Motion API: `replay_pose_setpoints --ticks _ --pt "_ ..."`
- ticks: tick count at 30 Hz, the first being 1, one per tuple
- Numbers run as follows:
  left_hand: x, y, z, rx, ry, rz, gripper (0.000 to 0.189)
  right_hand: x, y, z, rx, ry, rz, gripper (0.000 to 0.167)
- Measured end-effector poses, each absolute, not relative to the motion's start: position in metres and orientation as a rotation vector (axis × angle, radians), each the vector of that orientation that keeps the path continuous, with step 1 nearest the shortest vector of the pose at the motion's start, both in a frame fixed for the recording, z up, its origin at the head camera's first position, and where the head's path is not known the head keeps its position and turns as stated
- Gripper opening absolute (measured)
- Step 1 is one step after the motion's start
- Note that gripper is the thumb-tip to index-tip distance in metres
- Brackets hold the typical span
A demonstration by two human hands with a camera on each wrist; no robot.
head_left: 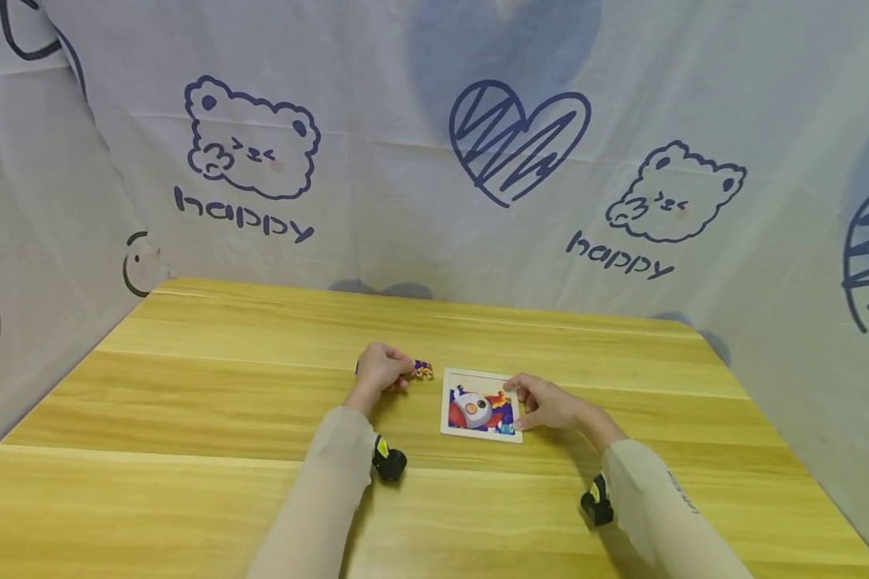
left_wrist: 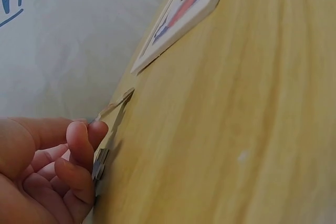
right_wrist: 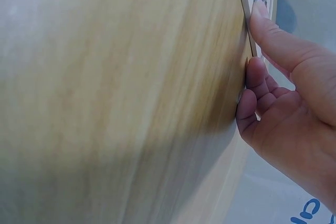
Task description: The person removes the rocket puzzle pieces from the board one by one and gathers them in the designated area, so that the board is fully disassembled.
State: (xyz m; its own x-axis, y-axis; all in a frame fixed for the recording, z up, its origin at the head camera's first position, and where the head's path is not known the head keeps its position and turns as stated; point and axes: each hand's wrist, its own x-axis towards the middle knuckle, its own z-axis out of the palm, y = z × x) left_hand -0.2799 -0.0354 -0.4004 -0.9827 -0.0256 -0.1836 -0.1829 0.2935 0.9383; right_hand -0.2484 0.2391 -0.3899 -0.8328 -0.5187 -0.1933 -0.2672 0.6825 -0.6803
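Puzzle tray (head_left: 481, 406) in front of me, a small white-framed board lying flat on the wooden table (head_left: 188, 418), about the middle of it and a little toward the right edge. The picture inside looks largely filled: a round white figure on red, orange and purple. Whether a gap is left I can't tell from the head view; the right hand covers the tray's right side.

Just left of the tray, apart from it, a loose puzzle piece (head_left: 423, 369), purple and orange, lies on the table at my left fingertips. So my read: most of the picture is in, and at least this one piece is outside the frame.

Left hand (head_left: 381, 368) now: knuckles up, fingers curled down onto the table. On the left wrist view the fingers (left_wrist: 79, 145) bend round thin flat card held edge-on, so I take it the hand pinches a piece, though I can't say for sure it's the same one.

Right hand (head_left: 546, 404): resting at the tray's right edge, thumb (right_wrist: 273, 35) laid straight along the rim, other fingers loosely bent with their tips on the table beside it. It steadies the tray, gripping nothing.

Both forearms come in from the near edge, sleeves pale, a black wrist camera (head_left: 389, 462) on each
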Motion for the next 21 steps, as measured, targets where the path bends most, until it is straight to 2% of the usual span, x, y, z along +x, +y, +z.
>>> replay_pose_setpoints --ticks 11,21 --pt "-0.2774 -0.036 -0.3969 -0.169 2.462 1.708 0.012 -0.2502 0.2397 -0.3914 -0.613 2.53 -0.922 0.049" --pt "-0.2777 -0.0318 -0.3926 -0.136 2.493 1.675 0.012 -0.2508 0.2408 -0.3895 -0.726 2.513 -0.883 0.044"
